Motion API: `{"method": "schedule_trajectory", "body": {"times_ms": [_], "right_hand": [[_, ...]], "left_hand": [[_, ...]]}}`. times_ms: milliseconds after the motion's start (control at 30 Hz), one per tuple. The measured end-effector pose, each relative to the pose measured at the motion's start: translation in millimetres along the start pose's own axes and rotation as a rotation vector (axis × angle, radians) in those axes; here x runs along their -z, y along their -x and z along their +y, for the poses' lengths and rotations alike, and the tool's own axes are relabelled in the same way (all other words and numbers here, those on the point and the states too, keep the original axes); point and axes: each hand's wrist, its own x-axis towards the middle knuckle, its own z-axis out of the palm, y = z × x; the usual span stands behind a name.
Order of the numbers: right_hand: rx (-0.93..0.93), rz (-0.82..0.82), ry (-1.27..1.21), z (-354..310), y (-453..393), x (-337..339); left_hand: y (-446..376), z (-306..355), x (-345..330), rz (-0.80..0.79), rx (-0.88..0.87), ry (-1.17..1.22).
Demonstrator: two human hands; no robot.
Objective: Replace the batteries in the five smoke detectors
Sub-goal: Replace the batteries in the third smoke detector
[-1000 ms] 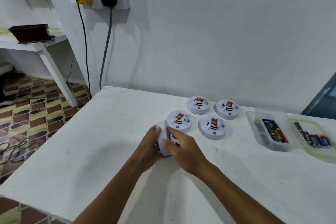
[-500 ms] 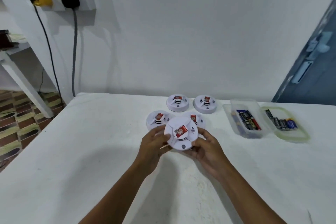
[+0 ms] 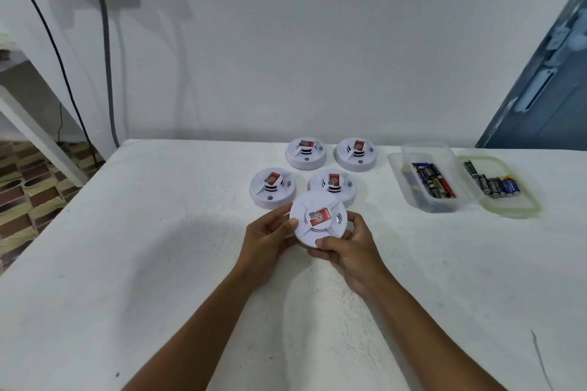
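Note:
I hold a round white smoke detector (image 3: 317,219) with a red sticker, face up, just above the white table (image 3: 143,247). My left hand (image 3: 266,236) grips its left rim and my right hand (image 3: 349,246) grips its lower right rim. Several more identical detectors lie behind it: one at left (image 3: 272,187), one partly hidden behind the held one (image 3: 333,184), and two at the back (image 3: 305,152) (image 3: 357,154). A clear plastic tub (image 3: 425,181) holds several batteries. Its lid (image 3: 502,187) lies to the right with several more batteries on it.
The table butts against a white wall. Two cables (image 3: 104,41) hang from plugs at the upper left. A patterned floor (image 3: 28,194) and a white shelf leg lie beyond the table's left edge. A blue door (image 3: 546,89) stands at the right.
The detector was on edge between my hands near the table; it is now turned face up and held flat. My view has swung to the right and down.

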Motion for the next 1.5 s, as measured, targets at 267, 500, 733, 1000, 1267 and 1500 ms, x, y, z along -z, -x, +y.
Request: {"method": "schedule_trajectory", "body": {"times_ms": [267,500,733,1000,1267,1500], "right_hand": [[-0.016,-0.012,-0.009,0,-1,1],[-0.015,-0.022,0.006,-1,-1,2],[-0.01,-0.026,0.004,0,0,2],[-0.004,-0.023,0.022,3,-2,5],[0.001,-0.019,0.02,4,-3,4],[-0.091,-0.144,-0.133,-5,-4,13]], "left_hand": [[-3,-3,6,-0.017,0.059,0.116],[-1,0,6,-0.032,0.078,0.177],[-1,-2,7,-0.019,0.088,0.176],[0,-1,6,-0.038,0.081,0.186],[-1,-3,7,-0.039,0.08,0.192],[-1,-3,8,-0.05,0.066,0.202]]}}
